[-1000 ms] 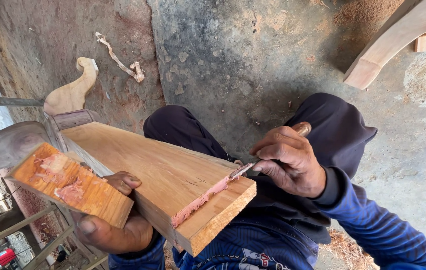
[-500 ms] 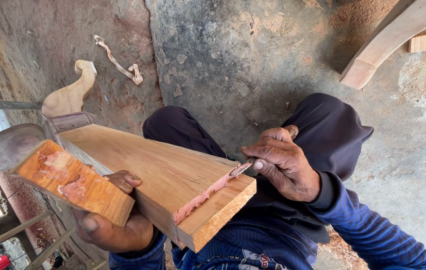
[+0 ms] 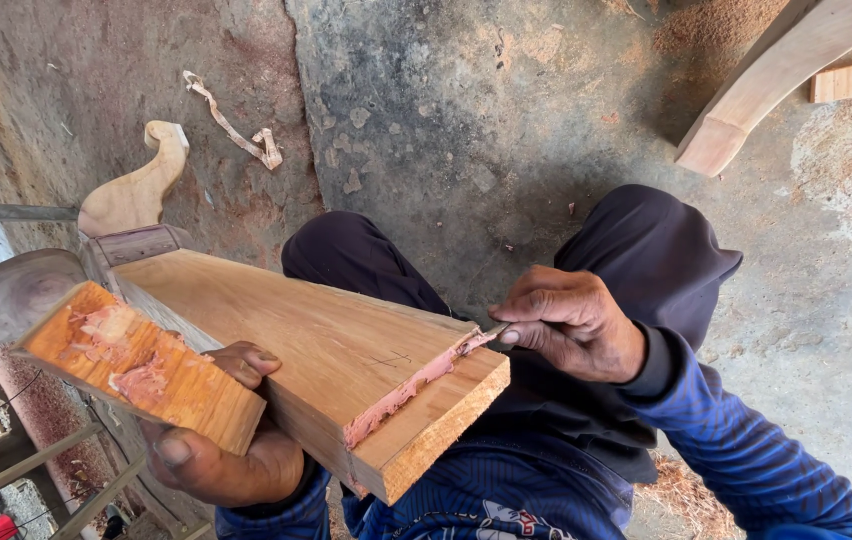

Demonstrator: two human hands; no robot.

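Note:
My right hand (image 3: pixel 571 322) grips a thin scraper blade (image 3: pixel 493 331) whose tip touches the far corner of a thick wooden plank (image 3: pixel 316 345). A band of pink putty (image 3: pixel 408 385) runs along the plank's end edge. My left hand (image 3: pixel 221 445) holds a small wooden block (image 3: pixel 141 370) smeared with pink putty, and lies against the plank's near side. The plank rests over my lap and slants away to the left.
A curved carved wooden piece (image 3: pixel 136 190) and a rounded wooden part (image 3: pixel 6 295) sit at the plank's far end. A wood shaving strip (image 3: pixel 236 130) lies on the concrete floor. A curved timber (image 3: pixel 776 75) leans at upper right. Sawdust lies by my right side.
My right hand has drawn the blade up along the putty band, from the plank's end edge to its far corner. The left hand and block have stayed put.

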